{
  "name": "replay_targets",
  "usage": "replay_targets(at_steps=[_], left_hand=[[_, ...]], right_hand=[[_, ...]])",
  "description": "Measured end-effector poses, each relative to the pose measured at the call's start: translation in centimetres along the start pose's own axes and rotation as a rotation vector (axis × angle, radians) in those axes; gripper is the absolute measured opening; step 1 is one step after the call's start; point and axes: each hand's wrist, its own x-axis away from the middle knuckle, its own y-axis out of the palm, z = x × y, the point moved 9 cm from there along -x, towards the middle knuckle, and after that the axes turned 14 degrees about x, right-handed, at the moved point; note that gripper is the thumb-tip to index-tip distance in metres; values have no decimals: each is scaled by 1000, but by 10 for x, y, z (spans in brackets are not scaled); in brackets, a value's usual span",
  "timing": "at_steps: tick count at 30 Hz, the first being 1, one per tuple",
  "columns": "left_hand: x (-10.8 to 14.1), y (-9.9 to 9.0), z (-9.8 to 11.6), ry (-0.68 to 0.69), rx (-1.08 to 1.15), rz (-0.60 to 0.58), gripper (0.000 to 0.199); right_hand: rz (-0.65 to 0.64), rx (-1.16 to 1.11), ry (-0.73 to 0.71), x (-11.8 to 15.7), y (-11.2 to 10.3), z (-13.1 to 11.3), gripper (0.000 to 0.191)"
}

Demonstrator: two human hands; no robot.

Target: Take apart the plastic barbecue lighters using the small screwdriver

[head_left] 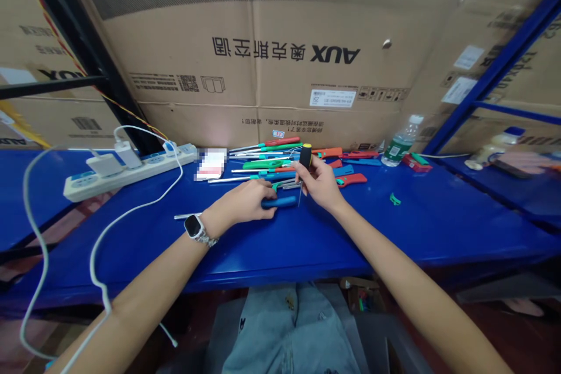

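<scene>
My left hand [254, 197] is closed around a blue-handled stick lighter [283, 202] lying low over the table. The lighter's metal tube comes out to the left beyond my wrist. In my right hand [322, 181] is a screwdriver [305, 155] with a black and yellow handle. It stands nearly upright, its thin shaft pointing down just beside the right end of the blue handle. Whether the tip touches the handle I cannot tell. Behind both hands lie several stick lighters [280, 143] with red, green and blue handles and metal tubes.
A white power strip [131, 172] with chargers and cables lies on the left of the blue table [272, 251]. A blurred-out card [212, 163] lies behind my left hand. To the right are a water bottle [400, 143], a red box [416, 163] and a small green piece [395, 199]. Cardboard boxes [245, 87] stand behind.
</scene>
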Motion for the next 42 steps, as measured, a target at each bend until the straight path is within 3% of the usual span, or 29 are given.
replay_targets(at_steps=[11,17,20,30,42], left_hand=[[5,-8,-2,0,69,46,26],[-1,0,6,55,-115,84,34],[-3,6,10,90,-181,96,28],[-1,2,8,30,-96,44,24],[0,4,2,41,-73,82,27]], right_hand=[[0,32,73,-1,1,14,58],[0,60,38,0,-1,13,50],[-1,94,24,1,-1,13,50],[42,0,-84,4,-1,1,43],[-13,106,-32,1,8,6,49]])
